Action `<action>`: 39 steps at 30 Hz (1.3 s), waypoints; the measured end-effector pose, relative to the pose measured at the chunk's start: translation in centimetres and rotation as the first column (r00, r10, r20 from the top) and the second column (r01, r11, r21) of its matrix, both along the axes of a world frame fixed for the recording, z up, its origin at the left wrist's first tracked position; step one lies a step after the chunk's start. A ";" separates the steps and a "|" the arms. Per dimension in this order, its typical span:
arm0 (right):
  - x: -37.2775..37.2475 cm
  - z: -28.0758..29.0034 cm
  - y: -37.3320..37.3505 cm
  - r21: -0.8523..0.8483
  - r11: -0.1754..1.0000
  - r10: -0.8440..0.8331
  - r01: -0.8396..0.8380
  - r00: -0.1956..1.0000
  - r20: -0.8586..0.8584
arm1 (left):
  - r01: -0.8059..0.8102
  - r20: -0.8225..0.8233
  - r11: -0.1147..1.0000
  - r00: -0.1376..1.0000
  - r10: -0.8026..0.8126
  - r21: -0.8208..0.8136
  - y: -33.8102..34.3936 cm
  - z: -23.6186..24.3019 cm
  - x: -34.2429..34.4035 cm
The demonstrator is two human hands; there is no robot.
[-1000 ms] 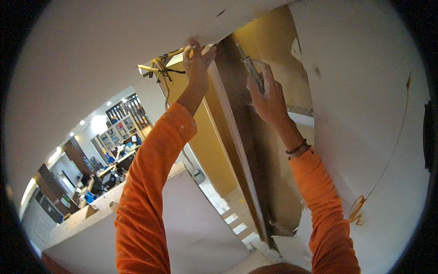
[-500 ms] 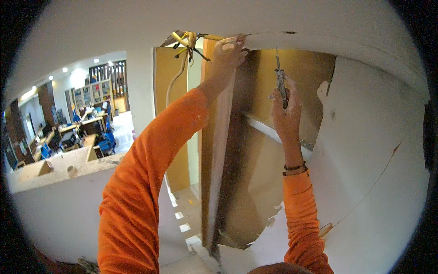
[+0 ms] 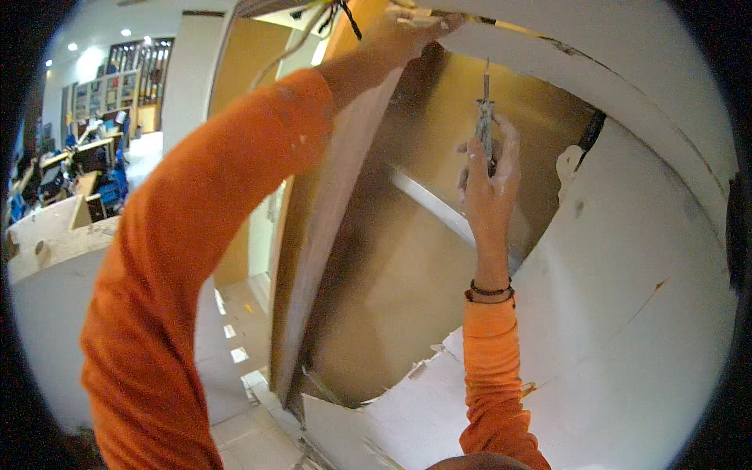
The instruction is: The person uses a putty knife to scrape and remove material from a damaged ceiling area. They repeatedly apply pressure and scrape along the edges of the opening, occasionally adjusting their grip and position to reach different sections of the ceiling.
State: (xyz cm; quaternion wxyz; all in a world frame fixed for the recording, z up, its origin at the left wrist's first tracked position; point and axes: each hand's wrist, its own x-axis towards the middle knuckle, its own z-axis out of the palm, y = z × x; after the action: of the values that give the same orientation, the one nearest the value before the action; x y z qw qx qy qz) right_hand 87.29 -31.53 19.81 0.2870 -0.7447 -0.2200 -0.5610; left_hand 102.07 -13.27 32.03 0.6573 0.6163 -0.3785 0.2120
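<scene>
My right hand (image 3: 493,168) holds a dust-covered grey utility knife (image 3: 484,129) upright, its thin blade pointing up. The blade tip stands in front of the brown board inside the opening, just below a curved white panel strip (image 3: 533,59). Up at the top, my left hand (image 3: 411,31) reaches across with its fingers hooked over the left end of that strip, slightly blurred. Beyond the strip, a crack with yellowish light runs along its upper edge. White dust coats my right fingers.
A wooden post (image 3: 333,204) borders the opening on the left. Torn white board (image 3: 415,392) has ragged edges below and right. A metal rail (image 3: 439,205) crosses the cavity. Loose wires (image 3: 341,16) hang at the upper left. Desks (image 3: 86,149) stand in the room beyond.
The view has shifted and tilted. The crack above the white strip looks longer and wider, and my left hand has moved right along its edge. My right hand still holds the knife.
</scene>
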 end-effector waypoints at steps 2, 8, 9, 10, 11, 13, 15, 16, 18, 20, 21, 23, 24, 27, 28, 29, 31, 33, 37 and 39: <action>-0.6 0.4 1.0 0.071 0.997 0.046 -0.042 0.997 -0.055 | 0.056 -0.084 0.998 0.995 -0.057 -0.023 0.6 0.4 0.3; -1.6 0.0 1.3 0.141 0.989 0.061 -0.051 0.996 -0.067 | 0.204 0.103 0.975 0.975 -0.195 -0.091 -0.1 -0.9 -1.9; -1.5 0.3 1.8 0.136 0.986 0.108 -0.099 0.992 -0.063 | 0.167 0.111 0.980 0.982 -0.155 -0.111 0.7 -0.7 -2.1; -1.4 0.6 2.4 0.130 0.980 0.158 -0.149 0.986 -0.059 | 0.148 0.147 0.984 0.980 -0.133 -0.098 1.8 -0.3 -2.2; -1.4 1.1 3.1 0.127 0.978 0.174 -0.166 0.984 -0.050 | 0.124 0.184 0.989 0.977 -0.107 -0.085 2.9 0.2 -2.1; -1.1 0.4 2.1 0.161 0.981 0.118 -0.105 0.990 -0.071 | 0.124 0.144 0.991 0.983 -0.117 -0.043 1.2 -0.8 -1.5; -1.9 -1.0 -0.8 0.174 0.985 0.010 0.007 0.995 -0.099 | 0.144 0.028 0.989 0.989 -0.144 0.016 -2.9 -2.0 -2.9; -1.4 0.0 0.8 0.139 0.989 0.070 -0.060 0.995 -0.068 | 0.110 0.103 0.994 0.989 -0.108 -0.014 -0.5 -0.9 -2.3; -0.8 0.8 2.1 0.116 0.989 0.098 -0.090 0.993 -0.066 | 0.122 0.222 0.991 0.969 -0.108 -0.049 1.5 0.0 -0.9; -0.6 0.8 2.1 0.122 0.989 0.095 -0.087 0.993 -0.067 | 0.040 0.177 0.998 0.984 -0.031 -0.046 2.0 -0.2 -1.8; -0.8 0.8 2.1 0.132 0.986 0.111 -0.103 0.992 -0.057 | 0.000 0.156 0.999 0.988 0.006 -0.040 2.3 -0.4 -2.9; -1.3 0.9 2.4 0.148 0.981 0.128 -0.122 0.991 -0.036 | 0.041 0.165 0.999 0.986 -0.037 -0.025 2.7 -0.2 -2.3; -1.8 0.7 2.0 0.166 0.981 0.103 -0.096 0.994 -0.036 | 0.082 0.159 0.997 0.984 -0.080 -0.009 1.9 -0.5 -2.1; -2.2 0.2 1.0 0.157 0.987 0.035 -0.032 0.999 -0.014 | 0.213 -0.018 0.970 0.976 -0.216 -0.117 0.3 -1.3 -2.8; -2.3 0.2 1.0 0.140 0.990 0.024 -0.024 1.000 0.001 | 0.222 -0.040 0.967 0.973 -0.228 -0.124 0.7 -1.0 -3.1; -2.6 0.2 1.3 0.161 0.986 0.048 -0.049 0.999 0.011 | 0.232 -0.062 0.964 0.969 -0.241 -0.130 1.1 -0.7 -3.4; -3.3 0.0 1.6 0.208 0.975 0.078 -0.081 0.997 0.020 | 0.239 -0.067 0.961 0.966 -0.250 -0.139 1.2 -0.8 -3.0; -3.2 -0.1 0.7 0.193 0.977 0.079 -0.093 0.994 0.079 | 0.222 -0.025 0.964 0.973 -0.227 -0.145 1.0 -1.0 -2.4; -4.4 0.6 0.4 0.238 0.971 0.025 -0.038 0.998 0.056 | 0.143 -0.103 0.979 0.982 -0.159 -0.148 0.7 -0.7 -3.9; -4.4 0.7 0.1 0.253 0.966 0.031 -0.046 0.997 0.064 | 0.108 -0.122 0.979 0.984 -0.130 -0.172 0.2 -0.6 -4.1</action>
State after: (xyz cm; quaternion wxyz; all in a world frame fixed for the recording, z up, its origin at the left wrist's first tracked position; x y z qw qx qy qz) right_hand 82.91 -31.46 20.47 0.3843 -0.6804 -0.1692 -0.6006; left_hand 97.93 -13.06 31.47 0.7411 0.5488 -0.3513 0.1616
